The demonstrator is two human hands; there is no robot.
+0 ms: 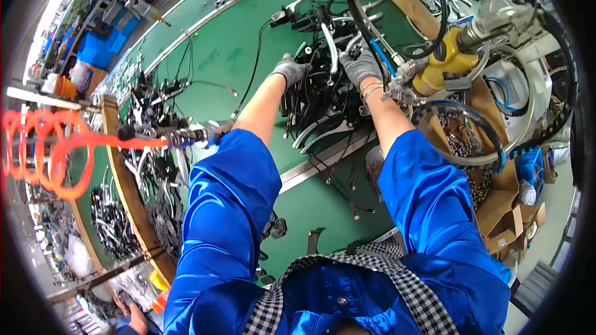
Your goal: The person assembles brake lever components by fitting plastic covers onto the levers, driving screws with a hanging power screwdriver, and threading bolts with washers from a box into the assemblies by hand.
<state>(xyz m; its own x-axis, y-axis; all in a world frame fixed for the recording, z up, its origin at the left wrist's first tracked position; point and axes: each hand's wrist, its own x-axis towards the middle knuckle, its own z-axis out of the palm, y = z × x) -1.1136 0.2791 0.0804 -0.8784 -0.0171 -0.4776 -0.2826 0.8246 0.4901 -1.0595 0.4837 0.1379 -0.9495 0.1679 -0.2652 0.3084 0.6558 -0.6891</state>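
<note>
Both my arms reach forward to a heap of brake levers (328, 90) with black bodies, silver blades and black cables on the green work surface (248, 68). My left hand (292, 69), in a grey glove, is closed on black lever parts at the heap's left side. My right hand (360, 67), gloved alike, has its fingers curled round brake levers at the right side. Its fingertips are partly hidden among the parts. One silver lever blade (329, 46) stands out between my hands. Another brake lever (292, 12) with a cable lies beyond my left hand.
A yellow pneumatic tool (444, 65) with hoses hangs right of my right arm. At left are a coiled red air hose (56, 149), a wooden rail (133, 192) and piled levers (155, 174). Cardboard boxes (503, 217) stand at right. Another person's hand (136, 319) shows lower left.
</note>
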